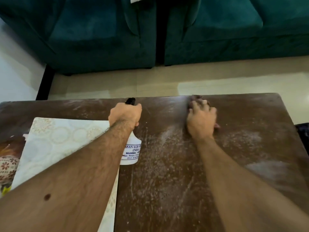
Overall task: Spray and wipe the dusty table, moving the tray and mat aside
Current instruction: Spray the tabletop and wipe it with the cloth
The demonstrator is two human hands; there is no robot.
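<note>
The brown wooden table (167, 181) is streaked with white dust across its middle and right side. My left hand (125, 114) grips the neck of a white spray bottle (132, 151) with a black nozzle, held above the table's middle. My right hand (201, 119) presses a dark brown cloth (198, 98) onto the table near its far edge. A pale patterned mat (58, 143) lies on the table's left part, partly under my left forearm. At the far left, a tray (10, 158) with a floral pattern shows only in part.
A dark green sofa (100, 39) stands beyond the table across a strip of beige tiled floor (150, 82). A white wall (15, 72) and a black vertical edge sit at the left. Something dark lies off the table's right edge (303, 131).
</note>
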